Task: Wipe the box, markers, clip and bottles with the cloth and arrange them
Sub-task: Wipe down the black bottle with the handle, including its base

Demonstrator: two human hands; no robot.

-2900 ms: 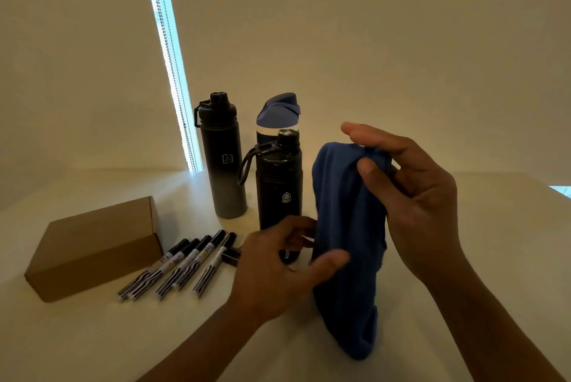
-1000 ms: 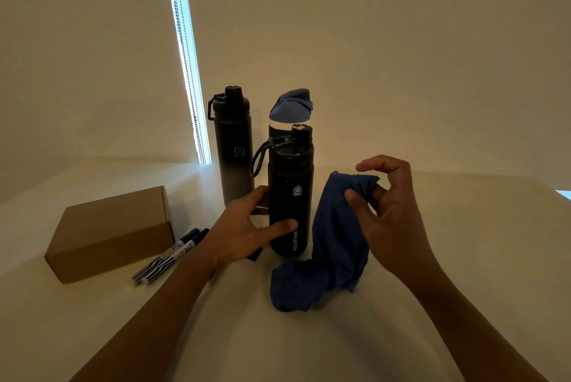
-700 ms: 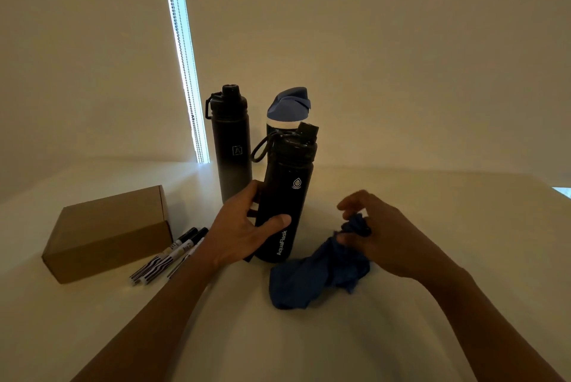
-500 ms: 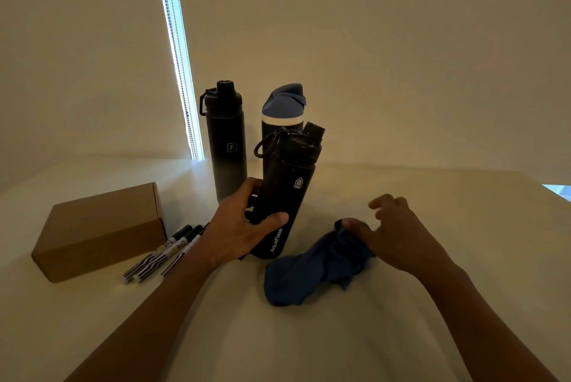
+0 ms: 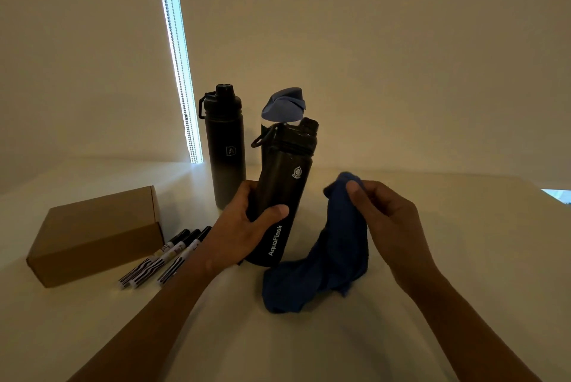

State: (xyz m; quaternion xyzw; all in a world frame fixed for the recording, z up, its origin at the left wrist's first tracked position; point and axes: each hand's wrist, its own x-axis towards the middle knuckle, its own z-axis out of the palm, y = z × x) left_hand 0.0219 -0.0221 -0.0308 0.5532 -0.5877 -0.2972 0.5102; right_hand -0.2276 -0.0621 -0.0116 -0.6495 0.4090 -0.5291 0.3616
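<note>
- Left hand [image 5: 244, 233] wrapped round lower half of the front bottle [image 5: 282, 196], thumb across the front, fingers behind; grip closed tight on it.
- That bottle: black, "AquaFlask" lettering up the side, small logo near the shoulder, black cap w/ loop handle. Tilted, top leaning to the right; base at or just off the table [image 5: 463, 258], can't tell which.
- Right hand [image 5: 389, 224] pinching the top of the blue cloth [image 5: 327, 261] btwn thumb & fingers, closed on it. Cloth hangs from the pinch; lower end bunched on the table just right of the bottle's base.
- Cloth close beside the bottle, not clearly touching it.
- Second black bottle [image 5: 225, 150] upright at the back left, dark top fading to grey lower down, cap w/ side loop; stands apart from the held one.
- Third bottle [image 5: 284, 106] w/ blue flip lid directly behind the tilted one, mostly hidden; only lid & a pale band under it show.
- Brown cardboard box [image 5: 99, 233] closed, on the table at left.
- Markers [image 5: 167, 255] lying side by side just right of the box, black caps pointing away, striped barrels toward the camera; three visible, left forearm covers whatever lies right of them.
- Clip: can't make it out.
- Bright strip of window w/ bead chain [image 5: 179, 57] behind left; room dim.
</note>
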